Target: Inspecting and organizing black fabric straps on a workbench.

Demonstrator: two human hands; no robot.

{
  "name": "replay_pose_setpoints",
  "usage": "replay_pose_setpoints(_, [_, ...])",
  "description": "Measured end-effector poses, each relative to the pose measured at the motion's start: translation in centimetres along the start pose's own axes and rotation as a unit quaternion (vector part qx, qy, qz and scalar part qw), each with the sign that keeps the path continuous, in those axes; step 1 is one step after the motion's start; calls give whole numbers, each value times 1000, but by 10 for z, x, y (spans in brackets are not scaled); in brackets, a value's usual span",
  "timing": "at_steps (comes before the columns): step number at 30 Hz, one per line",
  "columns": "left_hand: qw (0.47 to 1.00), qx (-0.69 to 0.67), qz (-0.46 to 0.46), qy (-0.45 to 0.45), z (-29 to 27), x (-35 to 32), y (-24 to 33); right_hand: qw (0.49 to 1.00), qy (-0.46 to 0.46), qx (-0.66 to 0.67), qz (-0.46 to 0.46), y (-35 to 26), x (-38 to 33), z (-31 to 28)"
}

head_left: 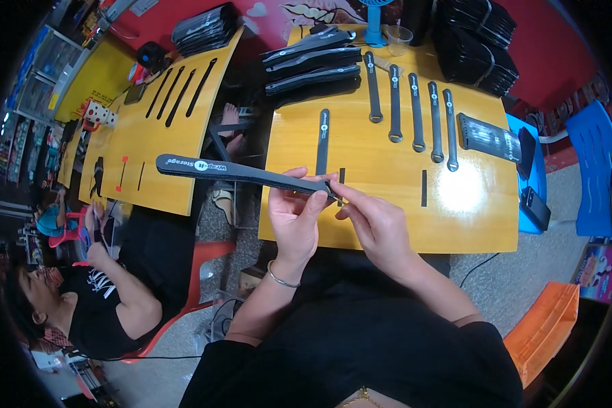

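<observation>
At the left, a co-worker (119, 309) sits by another table. From left of centre to mid-frame stretches a dark grey strap stack (238, 171), grasped near its ring end by the left hand (295, 223). The right hand's (379, 230) fingertips meet that end; pinching or just touching, I cannot tell. The step seems to be adjusting the ring end; the next move likely calls for a steady left hold. Upper right, loose straps (415, 112) lie in a row.

Grey strap (245, 173), perhaps several, in left hand (295, 224)
</observation>
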State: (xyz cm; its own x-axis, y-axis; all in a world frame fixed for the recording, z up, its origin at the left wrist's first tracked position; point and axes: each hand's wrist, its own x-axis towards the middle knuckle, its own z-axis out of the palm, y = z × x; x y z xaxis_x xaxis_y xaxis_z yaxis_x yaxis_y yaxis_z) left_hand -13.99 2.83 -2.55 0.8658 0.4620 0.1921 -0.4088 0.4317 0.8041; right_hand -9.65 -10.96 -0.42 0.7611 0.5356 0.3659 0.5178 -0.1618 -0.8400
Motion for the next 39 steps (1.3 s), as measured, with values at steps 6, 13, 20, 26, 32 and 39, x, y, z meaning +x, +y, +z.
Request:
replay_pose_setpoints(6, [999,37,20,-3,2,1,-1,1000,8,0,1,1,2,0])
replay_pose_setpoints(13, [987,139,83,2,10,1,-3,998,38,41,17,5,4,8])
replay_pose_setpoints(20, [985,138,97,23,13,2,-4,983,47,161,80,4,7,15])
replay_pose_setpoints(26, [989,127,54,54,15,6,-1,978,63,183,77,5,13,18])
replay_pose_setpoints(32, [995,76,28,61,11,11,0,980,51,172,88,11,14,17])
replay_pose_setpoints(39, [992,125,22,7,10,14,-3,987,95,123,42,14,18,21])
